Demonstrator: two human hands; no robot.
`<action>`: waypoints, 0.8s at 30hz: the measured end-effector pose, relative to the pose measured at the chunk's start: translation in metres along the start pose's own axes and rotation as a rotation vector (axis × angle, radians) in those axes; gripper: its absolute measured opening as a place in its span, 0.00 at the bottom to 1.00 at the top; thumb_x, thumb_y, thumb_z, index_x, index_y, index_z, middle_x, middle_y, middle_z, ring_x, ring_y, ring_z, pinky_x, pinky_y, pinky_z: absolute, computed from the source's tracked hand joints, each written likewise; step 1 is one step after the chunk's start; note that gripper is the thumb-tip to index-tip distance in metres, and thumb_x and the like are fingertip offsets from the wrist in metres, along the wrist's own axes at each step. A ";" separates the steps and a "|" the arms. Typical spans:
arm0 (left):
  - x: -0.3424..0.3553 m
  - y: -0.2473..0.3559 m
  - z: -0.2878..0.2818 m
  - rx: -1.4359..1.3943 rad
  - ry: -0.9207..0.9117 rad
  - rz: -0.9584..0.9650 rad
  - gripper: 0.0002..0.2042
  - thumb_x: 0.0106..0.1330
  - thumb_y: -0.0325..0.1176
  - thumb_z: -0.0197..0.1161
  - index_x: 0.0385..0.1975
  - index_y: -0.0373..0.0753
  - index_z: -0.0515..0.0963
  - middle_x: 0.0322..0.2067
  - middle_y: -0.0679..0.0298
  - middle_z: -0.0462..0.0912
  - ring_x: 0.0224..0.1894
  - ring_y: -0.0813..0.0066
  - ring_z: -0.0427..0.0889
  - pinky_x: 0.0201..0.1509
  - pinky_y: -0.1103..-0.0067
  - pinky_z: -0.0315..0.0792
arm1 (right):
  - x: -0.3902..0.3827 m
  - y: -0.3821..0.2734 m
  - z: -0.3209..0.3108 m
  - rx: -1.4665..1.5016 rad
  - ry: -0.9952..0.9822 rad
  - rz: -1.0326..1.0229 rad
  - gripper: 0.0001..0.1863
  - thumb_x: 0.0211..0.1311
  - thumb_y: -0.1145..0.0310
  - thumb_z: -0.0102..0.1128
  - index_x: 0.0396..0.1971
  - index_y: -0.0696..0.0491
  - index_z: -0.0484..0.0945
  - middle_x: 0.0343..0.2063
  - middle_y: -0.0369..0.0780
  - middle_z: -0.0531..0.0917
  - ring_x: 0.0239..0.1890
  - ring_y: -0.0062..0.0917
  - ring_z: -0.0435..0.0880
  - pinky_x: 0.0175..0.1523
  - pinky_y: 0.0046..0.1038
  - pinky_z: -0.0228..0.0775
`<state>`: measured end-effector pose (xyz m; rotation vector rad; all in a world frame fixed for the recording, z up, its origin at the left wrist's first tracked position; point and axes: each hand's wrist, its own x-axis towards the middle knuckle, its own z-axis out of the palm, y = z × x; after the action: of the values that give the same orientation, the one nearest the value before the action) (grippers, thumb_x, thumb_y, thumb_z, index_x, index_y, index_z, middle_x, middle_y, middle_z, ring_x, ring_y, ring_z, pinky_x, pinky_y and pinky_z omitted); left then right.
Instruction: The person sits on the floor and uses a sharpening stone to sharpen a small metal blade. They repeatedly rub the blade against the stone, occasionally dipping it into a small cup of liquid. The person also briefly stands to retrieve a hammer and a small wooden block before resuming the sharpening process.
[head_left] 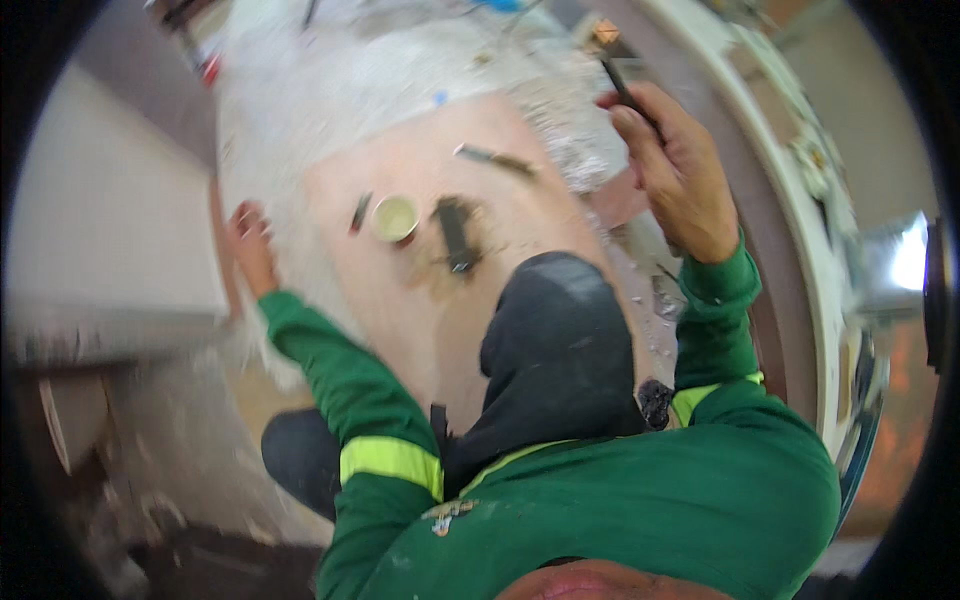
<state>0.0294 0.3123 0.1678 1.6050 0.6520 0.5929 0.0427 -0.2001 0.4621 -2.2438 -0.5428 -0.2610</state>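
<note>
Head view: right hand [680, 175] is clenched on a thin dark brush [628, 92], raised over white fibre matting [330, 90]. Left hand [248, 250] is pressed flat, fingers spread, on matting edge. Small round cup [396, 218] sits btwn hands on smooth pink panel [420, 300]; prob. tipped if elbow swings.

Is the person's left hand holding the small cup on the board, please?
No, the left hand rests flat on the white matting, apart from the cup.
</note>
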 end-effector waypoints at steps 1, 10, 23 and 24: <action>0.024 -0.039 -0.026 0.302 0.160 0.144 0.20 0.74 0.43 0.65 0.58 0.35 0.82 0.45 0.57 0.87 0.45 0.67 0.84 0.53 0.70 0.78 | -0.002 -0.008 0.018 0.025 -0.052 0.046 0.11 0.77 0.67 0.57 0.48 0.59 0.81 0.32 0.46 0.84 0.32 0.25 0.80 0.42 0.29 0.73; -0.040 -0.114 0.108 0.683 -0.104 0.184 0.28 0.63 0.44 0.74 0.58 0.34 0.80 0.51 0.48 0.83 0.54 0.52 0.82 0.60 0.64 0.76 | -0.028 0.150 0.098 -0.118 -0.135 0.333 0.15 0.73 0.60 0.63 0.45 0.58 0.82 0.30 0.45 0.84 0.32 0.31 0.83 0.39 0.34 0.73; -0.016 -0.158 0.124 0.846 -0.355 0.018 0.20 0.58 0.39 0.76 0.42 0.31 0.82 0.38 0.48 0.88 0.43 0.50 0.87 0.51 0.63 0.80 | -0.087 0.251 0.209 0.070 -0.323 0.565 0.22 0.67 0.56 0.67 0.46 0.62 0.80 0.38 0.55 0.87 0.42 0.45 0.88 0.50 0.42 0.79; -0.019 -0.162 0.125 0.815 -0.346 -0.038 0.19 0.58 0.39 0.76 0.41 0.30 0.82 0.38 0.47 0.88 0.43 0.50 0.88 0.51 0.62 0.80 | -0.090 0.250 0.218 0.099 -0.304 0.606 0.23 0.66 0.55 0.68 0.46 0.62 0.80 0.38 0.55 0.88 0.43 0.48 0.88 0.52 0.43 0.79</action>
<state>0.0908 0.2272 -0.0089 2.3713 0.6992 -0.0189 0.0808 -0.2110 0.1208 -2.2451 -0.0078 0.4102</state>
